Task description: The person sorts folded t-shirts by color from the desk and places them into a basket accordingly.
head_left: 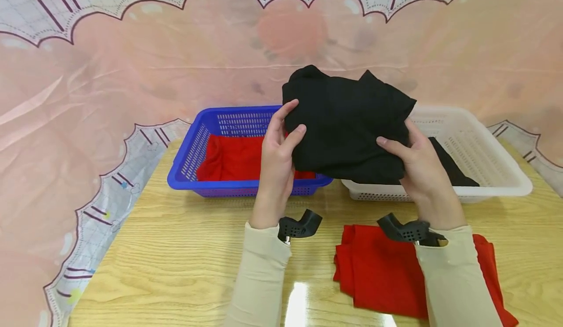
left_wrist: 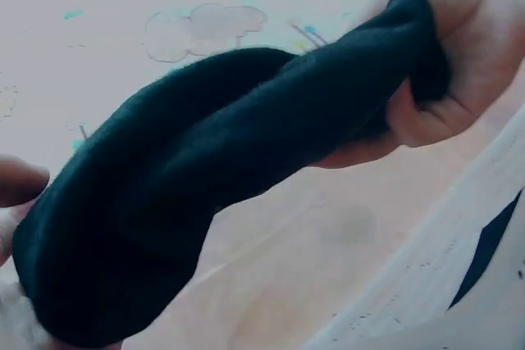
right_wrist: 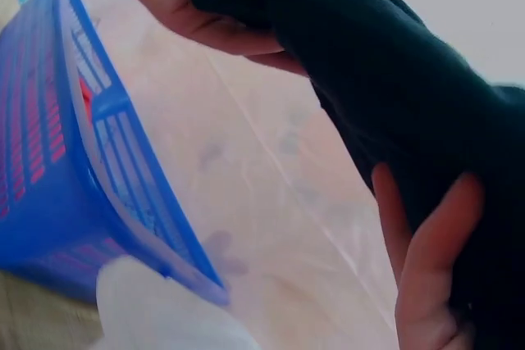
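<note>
A folded black cloth [head_left: 347,126] is held up in the air between both hands, above the inner edges of two baskets. My left hand [head_left: 281,146] grips its left side, thumb on the near face. On the opposite side my right hand [head_left: 420,165] pinches the cloth, its thumb also on the near face. In the left wrist view the black cloth [left_wrist: 246,137] shows its folded layers, with the right hand [left_wrist: 467,63] at the far end. The right wrist view has the cloth [right_wrist: 369,47] stretching between the left hand [right_wrist: 197,22] and the right hand [right_wrist: 435,268].
A blue basket [head_left: 220,185] at the back left contains red cloth [head_left: 237,158]. Beside it, a white basket [head_left: 506,190] contains black cloth [head_left: 453,168]. Folded red cloth [head_left: 382,273] lies on the wooden table [head_left: 176,268], partly beneath the right forearm. A patterned curtain [head_left: 132,73] hangs behind.
</note>
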Demonstrator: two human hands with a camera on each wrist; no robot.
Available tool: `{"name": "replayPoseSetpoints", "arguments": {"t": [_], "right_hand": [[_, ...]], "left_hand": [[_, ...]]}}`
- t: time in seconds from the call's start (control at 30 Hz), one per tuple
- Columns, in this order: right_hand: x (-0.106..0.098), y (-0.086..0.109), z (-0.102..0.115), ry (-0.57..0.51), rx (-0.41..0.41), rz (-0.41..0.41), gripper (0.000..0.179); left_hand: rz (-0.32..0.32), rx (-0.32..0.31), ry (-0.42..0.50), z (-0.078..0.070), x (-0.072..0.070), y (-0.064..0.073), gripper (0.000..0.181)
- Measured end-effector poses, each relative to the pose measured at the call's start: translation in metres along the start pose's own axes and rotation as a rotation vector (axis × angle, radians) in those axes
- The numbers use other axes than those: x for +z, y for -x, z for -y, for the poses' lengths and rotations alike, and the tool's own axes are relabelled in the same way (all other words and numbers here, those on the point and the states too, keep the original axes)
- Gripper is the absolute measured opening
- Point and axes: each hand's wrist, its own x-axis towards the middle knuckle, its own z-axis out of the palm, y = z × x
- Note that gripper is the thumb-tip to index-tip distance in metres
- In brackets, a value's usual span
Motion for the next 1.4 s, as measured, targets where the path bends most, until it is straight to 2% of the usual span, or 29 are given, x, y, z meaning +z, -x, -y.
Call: {"name": "replayPoseSetpoints", "arguments": {"t": [0.13, 0.37, 0.47, 0.57, 0.7, 0.8, 0.87, 0.97, 1.1, 1.2, 1.3, 1.4], "right_hand": [[-0.009, 0.001, 0.002, -0.032, -0.026, -0.046, 0.054], [-0.028, 0.002, 0.001, -0.064, -0.048, -0.092, 0.050], [-0.035, 0.002, -0.001, -0.052, -0.046, -0.126, 0.050], [-0.043, 0.002, -0.002, -0.050, -0.043, -0.147, 0.050], [-0.052, 0.004, -0.003, -0.051, -0.055, -0.168, 0.048], [-0.059, 0.005, -0.003, -0.058, -0.067, -0.181, 0.047], [-0.062, 0.006, -0.003, -0.056, -0.068, -0.194, 0.047], [-0.066, 0.006, -0.003, -0.070, -0.060, -0.197, 0.048], [-0.069, 0.005, -0.004, -0.098, -0.055, -0.194, 0.048], [-0.073, 0.005, -0.005, -0.113, -0.063, -0.196, 0.046], [-0.076, 0.005, -0.006, -0.126, -0.072, -0.193, 0.045], [-0.079, 0.005, -0.008, -0.129, -0.069, -0.184, 0.045]], "left_hand": [[0.067, -0.025, 0.001, 0.012, 0.004, 0.000, 0.042], [0.162, -0.113, -0.133, 0.015, 0.016, 0.005, 0.044], [0.199, -0.166, -0.254, 0.015, 0.021, 0.007, 0.048], [0.246, -0.188, -0.447, 0.020, 0.024, 0.007, 0.055], [0.291, -0.165, -0.668, 0.037, 0.024, 0.002, 0.059], [0.286, -0.145, -0.770, 0.054, 0.022, 0.000, 0.056], [0.268, -0.137, -0.819, 0.065, 0.023, 0.000, 0.051], [0.228, -0.115, -0.864, 0.073, 0.025, 0.002, 0.043], [0.146, -0.088, -0.956, 0.078, 0.029, 0.004, 0.038], [0.124, -0.075, -1.049, 0.080, 0.033, 0.006, 0.038], [0.164, -0.057, -1.160, 0.082, 0.036, 0.007, 0.042], [0.245, -0.044, -1.289, 0.083, 0.038, 0.009, 0.047]]}}
